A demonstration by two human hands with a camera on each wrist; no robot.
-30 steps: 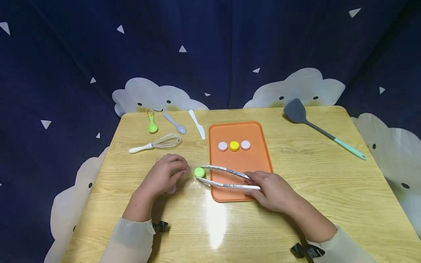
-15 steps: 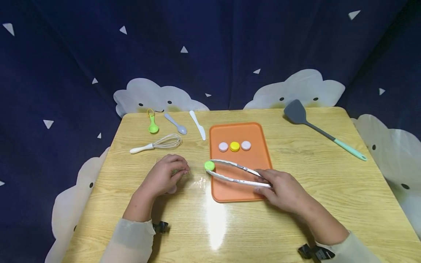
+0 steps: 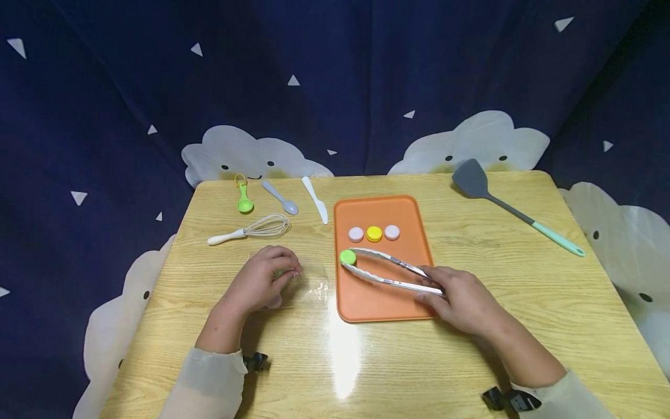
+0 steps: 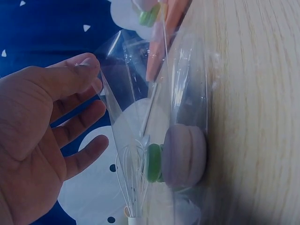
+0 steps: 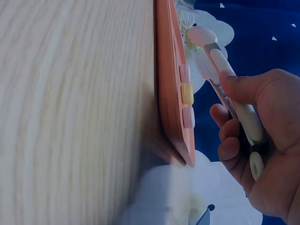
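My right hand (image 3: 463, 299) grips metal tongs (image 3: 387, 281), whose tips hold a green macaron (image 3: 348, 257) over the left part of the orange tray (image 3: 387, 308). Behind it on the tray, a yellow macaron (image 3: 374, 234) lies between two pale pink ones. My left hand (image 3: 264, 279) pinches the rim of a clear plastic bag (image 4: 187, 89) between thumb and finger. Inside the bag, the left wrist view shows a pale purple macaron (image 4: 185, 157) and a green one (image 4: 153, 162). From the head view the hand mostly covers these two.
A whisk (image 3: 267, 225), a green measuring spoon (image 3: 244, 205), a grey spoon (image 3: 289, 206) and a white knife (image 3: 316, 201) lie at the back left of the table. Back right, a dark spatula (image 3: 471, 178) with a mint handle lies diagonally. A dark blue curtain (image 3: 335, 58) hangs behind.
The tongs and the green macaron have moved right and away from me, from the bag's mouth to over the tray. My left hand has stayed in place.
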